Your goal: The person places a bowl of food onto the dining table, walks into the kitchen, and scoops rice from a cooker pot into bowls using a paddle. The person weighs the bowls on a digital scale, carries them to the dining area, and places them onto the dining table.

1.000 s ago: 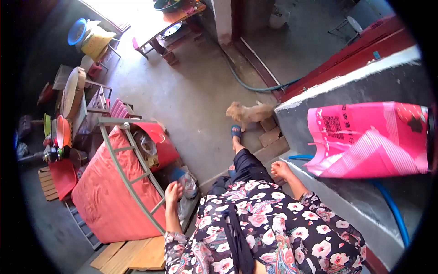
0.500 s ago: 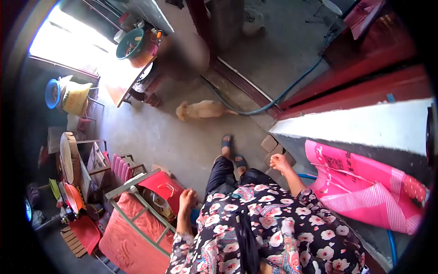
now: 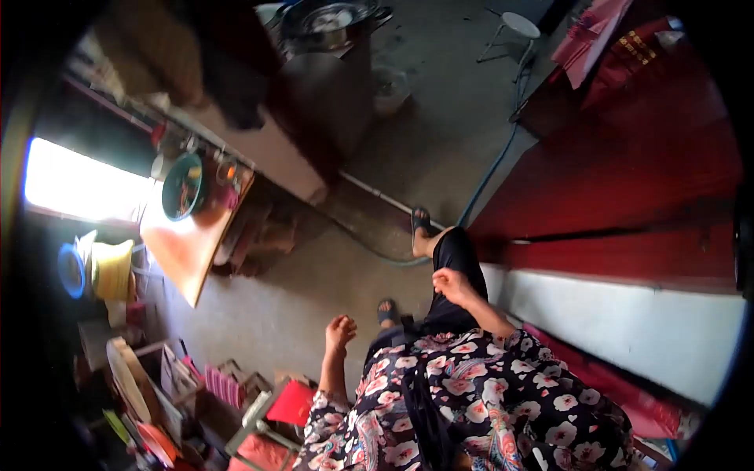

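While the right foot is set ahead of the left, both hands are raised in front of the flowered shirt [image 3: 479, 388], well apart from each other. With twelve o'clock at the top of the view, the right hand [image 3: 455, 287] is toward four o'clock, over the dark trousers [image 3: 462, 253] at the raised right thigh; whether it touches the cloth I cannot tell. Its fingers are loosely bent and released. The left hand [image 3: 341, 333] is between six and seven o'clock, over the floor [image 3: 302, 314] and beside the trousers; its fingers are half curled, also released, and a little blurred. The trousers, nearest to both hands, lie below the centre and run down under the shirt.

The right sandal [image 3: 422, 216] is by the doorway, near a hose [image 3: 488, 173] that curves up toward one o'clock; the left sandal [image 3: 386, 312] is on the floor toward six. At one o'clock is a white stool [image 3: 520, 25], and near half past eleven a metal pot [image 3: 326, 35]. A red door [image 3: 620, 188] fills two to three o'clock, with a white ledge [image 3: 620, 330] at four. Between nine and ten, a green basin [image 3: 183, 188] rests on the bench [image 3: 188, 247]. A blue basin [image 3: 72, 271] is at nine, beside a yellow sack [image 3: 112, 271]; a round board [image 3: 131, 381] stands tilted at eight, and something red [image 3: 290, 402] is at seven.
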`<state>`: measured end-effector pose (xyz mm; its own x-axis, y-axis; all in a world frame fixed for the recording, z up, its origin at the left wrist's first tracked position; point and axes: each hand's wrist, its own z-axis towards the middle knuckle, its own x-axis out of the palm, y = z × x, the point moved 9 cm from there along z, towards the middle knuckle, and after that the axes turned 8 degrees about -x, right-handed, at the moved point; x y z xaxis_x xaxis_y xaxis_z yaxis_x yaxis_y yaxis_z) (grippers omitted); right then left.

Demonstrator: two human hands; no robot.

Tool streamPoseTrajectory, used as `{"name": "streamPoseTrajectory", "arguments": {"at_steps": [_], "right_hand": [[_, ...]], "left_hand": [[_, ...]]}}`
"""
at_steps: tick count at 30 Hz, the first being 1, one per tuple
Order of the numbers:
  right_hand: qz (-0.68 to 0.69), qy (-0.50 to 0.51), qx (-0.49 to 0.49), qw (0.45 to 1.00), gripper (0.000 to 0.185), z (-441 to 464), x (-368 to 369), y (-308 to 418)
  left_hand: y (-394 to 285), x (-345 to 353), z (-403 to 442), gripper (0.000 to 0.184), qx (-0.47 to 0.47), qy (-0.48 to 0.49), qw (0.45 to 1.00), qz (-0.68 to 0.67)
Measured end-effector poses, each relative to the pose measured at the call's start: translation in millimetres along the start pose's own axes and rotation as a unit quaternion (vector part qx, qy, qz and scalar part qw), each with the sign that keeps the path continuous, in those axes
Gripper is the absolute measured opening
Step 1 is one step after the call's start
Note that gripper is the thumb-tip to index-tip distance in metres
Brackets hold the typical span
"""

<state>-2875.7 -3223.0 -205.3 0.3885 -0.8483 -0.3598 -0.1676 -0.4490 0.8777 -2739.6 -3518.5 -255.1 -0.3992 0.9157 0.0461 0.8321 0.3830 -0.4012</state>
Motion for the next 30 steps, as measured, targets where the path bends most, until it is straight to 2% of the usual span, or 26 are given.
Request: {"name": "streamPoseTrajectory", "arguments": {"at_steps": [1, 3, 5, 6, 7, 8, 10, 11, 12, 13, 14, 16, 17, 19, 20, 22, 23, 24, 26, 27, 28, 30], "right_hand": [[0.009, -0.010, -0.035, 0.999, 0.013, 15, 0, -7], [0.045, 0.011, 0.025, 0.999, 0.012, 48, -4, -13], [0.112, 0.013, 0.016, 0.993, 0.011, 85, -17, -21], [0.148, 0.058, 0.022, 0.987, 0.011, 112, -19, -43], [0.032, 0.075, 0.027, 0.996, 0.012, 138, -40, -35], [0.025, 0.069, 0.029, 0.997, 0.012, 153, -56, -25], [-0.050, 0.050, -0.033, 0.997, 0.014, 201, -99, -33], [0.256, 0.044, 0.015, 0.966, 0.018, 215, -118, -48], [0.531, 0.027, 0.055, 0.845, 0.021, 244, -137, -59], [0.288, -0.058, 0.051, 0.955, 0.026, 251, -194, -30], [0.307, -0.062, 0.042, 0.949, 0.029, 260, -224, -29], [0.444, -0.093, 0.110, 0.884, 0.026, 284, -272, -50], [0.443, -0.087, 0.106, 0.886, 0.026, 292, -289, -60], [0.525, -0.092, 0.123, 0.837, 0.021, 301, -312, -93], [0.522, -0.094, 0.123, 0.839, 0.021, 302, -328, -90], [0.272, -0.123, 0.078, 0.951, 0.014, 312, -378, -70], [0.502, -0.099, 0.170, 0.842, 0.011, 318, -369, -106], [0.497, -0.096, 0.171, 0.845, 0.011, 328, -375, -119], [0.548, -0.072, 0.189, 0.812, 0.010, 357, -392, -132], [0.278, -0.126, 0.190, 0.933, 0.012, 373, -423, -102], [0.266, -0.117, 0.186, 0.938, 0.012, 390, -437, -91], [0.234, 0.011, 0.098, 0.967, 0.018, 448, -453, -68]], "left_hand": [[-8, 14, 12, 0.027, 0.000, 0.015, 1.000, 0.001], [-35, 50, 31, 0.027, -0.003, 0.039, 0.999, 0.013], [-71, 95, 46, 0.027, 0.002, 0.060, 0.997, 0.038], [-93, 120, 56, 0.028, 0.009, 0.068, 0.996, 0.052], [-119, 147, 64, 0.029, 0.009, 0.067, 0.996, 0.065], [-132, 166, 62, 0.029, 0.005, 0.066, 0.995, 0.075], [-174, 209, 63, 0.032, -0.010, 0.057, 0.995, 0.078], [-198, 235, 55, 0.033, -0.006, 0.085, 0.992, 0.095], [-235, 269, 59, 0.033, 0.009, 0.120, 0.986, 0.111], [-270, 298, 53, 0.033, 0.040, 0.113, 0.972, 0.200], [-299, 323, 54, 0.032, 0.096, 0.126, 0.964, 0.212], [-361, 359, 69, 0.030, 0.099, 0.101, 0.963, 0.228], [-389, 373, 67, 0.030, 0.104, 0.097, 0.964, 0.224], [-441, 397, 62, 0.027, 0.164, 0.062, 0.963, 0.204], [-451, 408, 67, 0.027, 0.165, 0.067, 0.963, 0.203], [-471, 428, 85, 0.027, 0.146, 0.060, 0.955, 0.250], [-488, 444, 78, 0.027, 0.151, 0.060, 0.950, 0.266], [-494, 453, 88, 0.027, 0.150, 0.060, 0.952, 0.260], [-503, 472, 116, 0.028, 0.144, 0.076, 0.947, 0.276], [-517, 487, 123, 0.029, 0.174, 0.080, 0.930, 0.312], [-533, 504, 126, 0.029, 0.176, 0.077, 0.935, 0.297], [-574, 544, 127, 0.030, 0.194, 0.085, 0.926, 0.312]]}}
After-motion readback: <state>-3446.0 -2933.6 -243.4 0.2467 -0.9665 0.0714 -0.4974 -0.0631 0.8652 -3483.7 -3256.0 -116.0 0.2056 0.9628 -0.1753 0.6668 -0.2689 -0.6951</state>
